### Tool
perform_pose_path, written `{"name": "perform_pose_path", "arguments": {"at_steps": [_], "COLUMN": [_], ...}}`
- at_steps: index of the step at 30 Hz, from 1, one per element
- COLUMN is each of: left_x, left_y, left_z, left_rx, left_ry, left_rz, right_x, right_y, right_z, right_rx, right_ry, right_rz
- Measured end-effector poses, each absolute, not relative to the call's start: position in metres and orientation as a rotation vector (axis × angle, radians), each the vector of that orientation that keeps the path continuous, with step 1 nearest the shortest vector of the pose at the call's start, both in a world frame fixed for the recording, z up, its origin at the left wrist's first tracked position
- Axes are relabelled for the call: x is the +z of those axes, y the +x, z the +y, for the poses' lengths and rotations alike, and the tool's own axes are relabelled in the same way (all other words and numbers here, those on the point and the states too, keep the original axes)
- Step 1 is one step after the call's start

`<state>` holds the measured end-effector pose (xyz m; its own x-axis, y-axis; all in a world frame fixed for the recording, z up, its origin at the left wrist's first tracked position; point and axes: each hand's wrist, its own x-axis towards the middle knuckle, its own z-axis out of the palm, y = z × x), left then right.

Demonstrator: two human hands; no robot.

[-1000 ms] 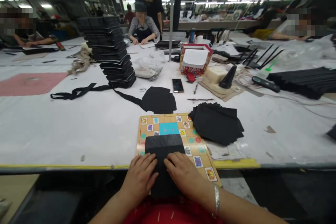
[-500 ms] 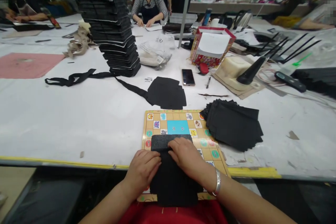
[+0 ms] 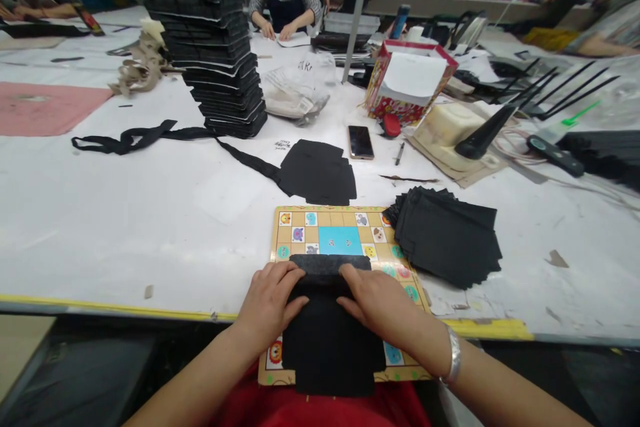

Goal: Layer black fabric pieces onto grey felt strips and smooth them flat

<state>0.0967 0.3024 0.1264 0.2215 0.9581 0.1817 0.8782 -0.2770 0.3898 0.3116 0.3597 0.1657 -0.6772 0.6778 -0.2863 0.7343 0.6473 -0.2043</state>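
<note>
A black cut-out panel (image 3: 334, 340), of leather-like or fabric sheet, lies on a colourful game board (image 3: 395, 373) at the table's front edge. Its far end is turned over into a greyish flap (image 3: 330, 264). My left hand (image 3: 270, 297) grips the left end of this fold, fingers on top and thumb on the near side. At the right end, my right hand (image 3: 380, 297) holds the fold the same way, a silver bangle (image 3: 453, 355) on its wrist. A pile of similar black panels (image 3: 450, 237) rests at the board's right, partly over its corner.
Beyond the board lies another black panel (image 3: 317, 172) with a black strip (image 3: 250, 161). A tall black stack (image 3: 220, 60) stands behind. Farther right are a phone (image 3: 361, 142), a pen (image 3: 400, 153) and a red box (image 3: 410, 83). A co-worker (image 3: 285, 0) sits opposite.
My right hand has shifted right along the fold, and its thumb and fingers are now farther apart. My left hand has moved slightly up onto the flap. The view has tilted a little.
</note>
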Motion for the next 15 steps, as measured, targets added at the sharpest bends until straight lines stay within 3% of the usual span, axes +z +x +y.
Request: {"name": "perform_pose_path", "arguments": {"at_steps": [5,15], "left_x": [0.127,0.124], "left_y": [0.104,0.112], "left_z": [0.287,0.261], "left_rx": [0.734,0.63], "left_ry": [2.562,2.553], "left_rz": [1.863,1.956], "right_x": [0.175,0.174], "right_y": [0.323,0.266], "right_z": [0.371,0.374], "right_rx": [-0.46,-0.463], "right_ry": [1.18,1.068], "right_rz": [2.56,2.742]}}
